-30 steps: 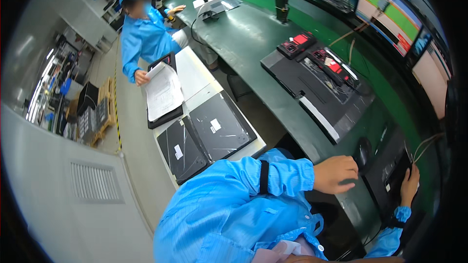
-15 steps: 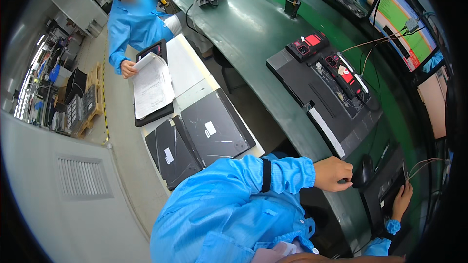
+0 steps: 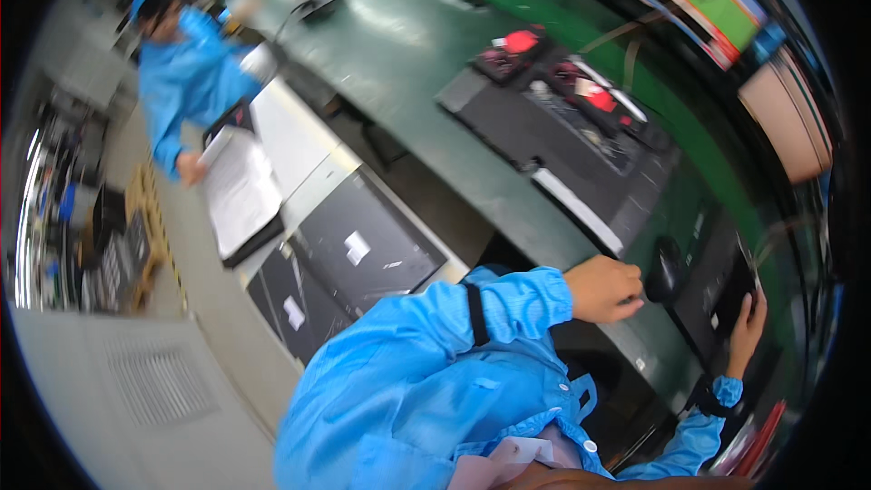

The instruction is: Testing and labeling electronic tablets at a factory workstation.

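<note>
My left hand (image 3: 603, 289) hangs at the bench's near edge, just left of a black computer mouse (image 3: 665, 269). Its fingers are curled together, and a dark spot shows at the fingertips, too small to name. Farther right, my right hand (image 3: 747, 334) grips the side of a flat black laptop-like device (image 3: 699, 299), with fingers along its edge. A thin cable runs near the device's far corner. Beyond the mouse, a larger black panel (image 3: 544, 132) lies on the bench, carrying black-and-red modules (image 3: 510, 53) and a white strip (image 3: 578, 211) along its near side.
The green bench (image 3: 390, 54) stretches away to the far left. Beside it, a white table (image 3: 299, 132) holds two dark panels (image 3: 363, 236) with white labels. A co-worker in blue (image 3: 186, 73) holds papers (image 3: 240, 191) there. Monitors (image 3: 703, 0) stand at the far right.
The view has turned and blurred, so the bench and table sit further left in the picture. My right hand stays on the black device; my left hand stays curled beside the mouse.
</note>
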Tool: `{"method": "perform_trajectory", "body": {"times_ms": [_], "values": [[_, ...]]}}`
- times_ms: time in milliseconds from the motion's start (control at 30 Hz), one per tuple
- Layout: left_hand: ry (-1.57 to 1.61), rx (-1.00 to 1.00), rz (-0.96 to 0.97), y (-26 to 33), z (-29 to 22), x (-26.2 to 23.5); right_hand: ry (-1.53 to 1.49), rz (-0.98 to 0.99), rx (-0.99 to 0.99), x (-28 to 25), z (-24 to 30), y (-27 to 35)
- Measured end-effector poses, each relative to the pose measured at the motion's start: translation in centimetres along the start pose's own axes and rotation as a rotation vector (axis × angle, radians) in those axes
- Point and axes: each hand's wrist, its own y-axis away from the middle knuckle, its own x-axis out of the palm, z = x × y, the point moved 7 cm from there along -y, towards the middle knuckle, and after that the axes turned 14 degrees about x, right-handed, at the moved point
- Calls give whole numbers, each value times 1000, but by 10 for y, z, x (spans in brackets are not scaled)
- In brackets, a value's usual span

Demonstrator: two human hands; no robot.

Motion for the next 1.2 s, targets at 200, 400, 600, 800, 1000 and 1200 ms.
{"method": "perform_trajectory", "body": {"times_ms": [200, 400, 600, 800, 1000, 1200], "values": [[14, -37, 38, 9, 6, -3, -181, -7, 94, 14, 93, 114], [-45, -54, 114, -1, 9, 3, -276, -174, 334, 35, 79, 165], [-92, -69, 116, 1, 10, -3, -362, -302, 323, 35, 81, 160], [-123, -72, 111, -5, 8, 4, -385, -215, 350, 40, 78, 152], [-156, -50, 105, -1, 2, 4, -435, -227, 400, 41, 72, 162], [-143, -15, 119, -3, 2, -2, -446, -222, 430, 39, 77, 161]]}}
